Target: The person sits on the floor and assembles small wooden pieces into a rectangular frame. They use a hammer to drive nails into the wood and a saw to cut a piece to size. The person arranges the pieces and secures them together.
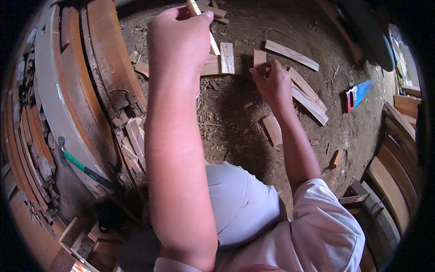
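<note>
The left grip (179, 43) holds a thin pale wooden strip (214, 44), thumb pressed against curled fingers. The right grip (275, 86) pinches a short flat wooden piece (259, 58) between thumb and fingers; we cannot tell whether this piece is clear of the floor (226, 120). Between both grips we locate a pale slat (227, 58). Beyond the right grip lies a long slat (292, 55); to its right, two slats (310, 105) lie side by side. Nearer to us, a short board (272, 130) lies beside the right forearm. Farther right we find a blue-bladed handsaw (359, 94); far left, a green-and-black-handled hammer (86, 168) near long planks (74, 86).
</note>
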`<state>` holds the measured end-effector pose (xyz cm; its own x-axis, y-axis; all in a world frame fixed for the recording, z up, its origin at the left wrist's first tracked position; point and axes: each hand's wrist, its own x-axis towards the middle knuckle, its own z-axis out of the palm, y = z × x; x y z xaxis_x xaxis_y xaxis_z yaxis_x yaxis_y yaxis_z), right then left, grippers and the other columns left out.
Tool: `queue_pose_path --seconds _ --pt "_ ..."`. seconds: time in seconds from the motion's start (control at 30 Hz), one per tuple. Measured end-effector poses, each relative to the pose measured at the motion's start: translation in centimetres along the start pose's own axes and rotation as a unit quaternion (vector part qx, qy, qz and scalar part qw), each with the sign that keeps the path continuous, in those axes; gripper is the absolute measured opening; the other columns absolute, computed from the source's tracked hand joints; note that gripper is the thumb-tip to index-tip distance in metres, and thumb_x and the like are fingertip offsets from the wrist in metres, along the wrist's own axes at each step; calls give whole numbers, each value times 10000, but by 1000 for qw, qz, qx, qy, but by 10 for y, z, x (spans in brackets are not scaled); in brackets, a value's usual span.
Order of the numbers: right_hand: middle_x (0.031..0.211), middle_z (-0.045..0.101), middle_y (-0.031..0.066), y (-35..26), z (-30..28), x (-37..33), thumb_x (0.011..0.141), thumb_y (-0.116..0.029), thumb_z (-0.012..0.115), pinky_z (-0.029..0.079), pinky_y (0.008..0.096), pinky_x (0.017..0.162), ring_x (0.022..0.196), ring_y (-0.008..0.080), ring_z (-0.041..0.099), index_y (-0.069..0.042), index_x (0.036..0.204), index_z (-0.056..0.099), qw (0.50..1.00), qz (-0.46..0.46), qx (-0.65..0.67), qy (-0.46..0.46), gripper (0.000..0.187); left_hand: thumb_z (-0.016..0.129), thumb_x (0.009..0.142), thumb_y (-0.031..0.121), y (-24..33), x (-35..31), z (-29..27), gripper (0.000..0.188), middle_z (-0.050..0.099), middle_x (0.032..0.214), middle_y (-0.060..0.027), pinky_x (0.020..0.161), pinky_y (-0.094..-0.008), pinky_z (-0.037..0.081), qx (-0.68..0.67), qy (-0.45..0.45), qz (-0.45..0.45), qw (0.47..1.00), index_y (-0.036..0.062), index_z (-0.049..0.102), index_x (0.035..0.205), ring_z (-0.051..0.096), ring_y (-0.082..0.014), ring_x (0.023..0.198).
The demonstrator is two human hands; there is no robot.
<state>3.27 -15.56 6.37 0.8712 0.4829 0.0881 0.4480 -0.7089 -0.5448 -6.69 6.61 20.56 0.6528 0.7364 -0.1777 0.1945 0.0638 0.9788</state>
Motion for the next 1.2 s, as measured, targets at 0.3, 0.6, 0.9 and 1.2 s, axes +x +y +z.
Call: queue_pose_path --seconds 0.3,0.6,0.9,1.2 --pt "1246 676 176 70 -81 -70 900 -202 827 521 492 1000 1192 384 643 -57 1269 686 987 -28 -139 71 421 709 994 181 4 -7 4 293 760 1062 -125 939 -375 517 8 -8 1 1000 -21 743 1203 711 -219 1002" --pt "1519 582 100 130 -96 -93 919 -114 764 398 512 1189 1423 379 502 -134 1407 643 982 -78 -170 34 503 553 1067 76 8 -11 17 295 730 1233 -160 983 -407 595 -148 -154 -35 976 -54 647 1315 722 -243 1118" --pt "1516 586 91 125 -105 -87 924 -127 745 397 527 1167 1418 381 511 -126 1377 662 985 -66 -153 41 460 538 1068 92 15 -14 15 320 722 1248 -169 979 -423 600 -153 -174 -60 971 -60 632 1334 720 -251 1124" --pt "1491 619 86 166 -127 -81 923 -186 768 378 523 1172 1437 332 513 -151 1420 651 980 -76 -183 7 511 531 1074 108 12 -12 16 328 727 1244 -178 1010 -396 569 -155 -162 -59 973 -60 634 1337 713 -249 1103"
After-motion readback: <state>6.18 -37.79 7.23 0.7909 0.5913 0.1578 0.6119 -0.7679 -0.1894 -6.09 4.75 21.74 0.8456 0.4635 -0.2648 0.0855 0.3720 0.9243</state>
